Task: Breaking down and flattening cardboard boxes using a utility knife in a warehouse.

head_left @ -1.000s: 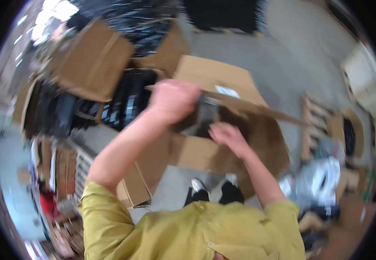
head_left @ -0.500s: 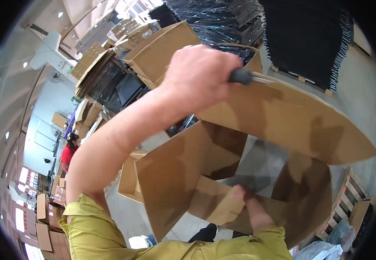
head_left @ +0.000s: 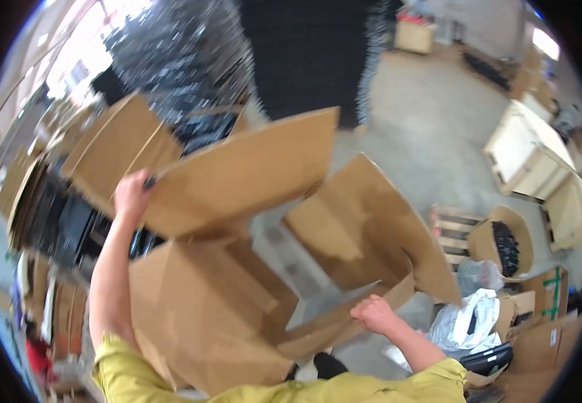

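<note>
Two bare hands work at one large, open, brown cardboard box that fills the middle and lower left of the frame, with one wide brown cardboard flap standing up along its upper side. The box lies between the two grips. The left grip is at the flap's left end, clenched around one small tool with a dark handle, whose working end cannot be made out. The right grip is at the edge of the box's lower right panel, fingers curled; whether they pinch the cardboard cannot be told. The left forearm rises nearly upright along the left of the frame from a yellow-green sleeve; the right forearm slants up and leftward from the lower right. Toward the right of the frame are one slatted wooden pallet, one open brown carton of black pieces, two pale wooden crates and one silvery-white plastic bag. One black stack with fringed edges stands at upper centre, and one person in red shows at lower left.
</note>
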Action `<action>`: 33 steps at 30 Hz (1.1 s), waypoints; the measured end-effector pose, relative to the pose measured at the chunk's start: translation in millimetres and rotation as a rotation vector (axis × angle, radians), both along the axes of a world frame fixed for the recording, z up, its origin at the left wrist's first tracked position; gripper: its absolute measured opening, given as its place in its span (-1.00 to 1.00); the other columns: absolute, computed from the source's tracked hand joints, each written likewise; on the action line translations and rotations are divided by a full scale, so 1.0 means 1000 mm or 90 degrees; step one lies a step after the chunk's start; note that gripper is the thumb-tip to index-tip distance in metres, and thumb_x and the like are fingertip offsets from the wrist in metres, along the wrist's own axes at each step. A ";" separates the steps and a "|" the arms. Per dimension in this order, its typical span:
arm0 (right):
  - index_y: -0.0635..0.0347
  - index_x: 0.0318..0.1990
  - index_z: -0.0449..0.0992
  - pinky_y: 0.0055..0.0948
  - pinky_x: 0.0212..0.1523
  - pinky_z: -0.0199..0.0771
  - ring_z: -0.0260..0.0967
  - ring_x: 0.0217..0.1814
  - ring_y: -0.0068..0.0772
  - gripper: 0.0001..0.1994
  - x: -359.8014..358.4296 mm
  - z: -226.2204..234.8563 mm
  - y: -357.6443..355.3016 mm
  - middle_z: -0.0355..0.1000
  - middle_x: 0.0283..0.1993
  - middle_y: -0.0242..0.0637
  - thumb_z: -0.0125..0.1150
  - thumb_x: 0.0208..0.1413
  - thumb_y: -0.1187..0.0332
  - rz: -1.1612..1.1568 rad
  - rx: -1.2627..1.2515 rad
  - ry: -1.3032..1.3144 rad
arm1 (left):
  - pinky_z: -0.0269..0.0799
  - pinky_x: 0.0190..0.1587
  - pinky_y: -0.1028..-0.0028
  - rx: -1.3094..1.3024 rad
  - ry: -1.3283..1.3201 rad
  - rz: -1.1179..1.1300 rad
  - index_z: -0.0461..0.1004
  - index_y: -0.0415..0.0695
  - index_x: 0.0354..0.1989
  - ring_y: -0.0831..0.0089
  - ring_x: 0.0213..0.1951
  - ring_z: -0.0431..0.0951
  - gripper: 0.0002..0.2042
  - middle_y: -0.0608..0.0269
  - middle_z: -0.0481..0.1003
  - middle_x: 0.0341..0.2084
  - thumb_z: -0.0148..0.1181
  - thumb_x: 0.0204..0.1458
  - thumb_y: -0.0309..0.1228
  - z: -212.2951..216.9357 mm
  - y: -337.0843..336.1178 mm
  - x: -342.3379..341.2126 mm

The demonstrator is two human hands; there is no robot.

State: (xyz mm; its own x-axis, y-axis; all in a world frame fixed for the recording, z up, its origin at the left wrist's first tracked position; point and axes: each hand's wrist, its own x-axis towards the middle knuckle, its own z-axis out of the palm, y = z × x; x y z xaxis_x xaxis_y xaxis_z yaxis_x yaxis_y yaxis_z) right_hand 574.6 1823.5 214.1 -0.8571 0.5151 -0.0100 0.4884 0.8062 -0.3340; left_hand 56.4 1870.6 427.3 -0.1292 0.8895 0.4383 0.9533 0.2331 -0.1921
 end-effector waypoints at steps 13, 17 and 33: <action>0.06 -0.61 0.35 -0.39 -0.45 0.27 0.36 -0.42 -0.36 -0.98 0.133 0.087 -0.018 0.34 -0.57 -0.37 0.04 -0.30 0.41 -0.212 0.273 -0.162 | 0.33 -0.41 0.27 -0.011 -0.072 -0.175 0.45 -0.08 -0.54 0.13 -0.46 0.43 -0.90 0.13 0.44 -0.57 0.15 -0.32 -0.42 -0.046 -0.065 0.022; 0.10 -0.63 0.33 -0.30 -0.56 0.31 0.35 -0.50 -0.27 -0.96 0.177 0.049 -0.012 0.32 -0.62 -0.32 0.03 -0.30 0.40 -0.303 0.241 -0.142 | 0.33 -0.43 0.30 -0.112 -0.039 -0.267 0.44 -0.09 -0.63 0.20 -0.50 0.43 -0.89 0.16 0.42 -0.63 0.05 -0.41 -0.56 -0.089 -0.115 0.049; 0.08 -0.67 0.30 -0.22 -0.57 0.28 0.31 -0.53 -0.18 -0.92 0.179 -0.038 -0.081 0.28 -0.63 -0.26 0.06 -0.33 0.38 -0.203 0.069 -0.084 | 0.30 -0.21 0.36 -0.123 -0.244 0.328 0.47 -0.02 -0.49 0.30 -0.27 0.41 -0.80 0.26 0.44 -0.43 0.08 -0.38 -0.55 -0.279 -0.336 0.078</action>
State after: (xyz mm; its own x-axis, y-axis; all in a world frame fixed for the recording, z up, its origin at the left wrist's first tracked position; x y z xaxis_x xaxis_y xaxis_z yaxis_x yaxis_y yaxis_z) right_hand 753.3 1742.5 176.6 -0.6485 0.7601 -0.0415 0.7540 0.6339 -0.1721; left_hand 133.9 1534.5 148.0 -0.6728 0.7308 0.1157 0.7389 0.6716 0.0544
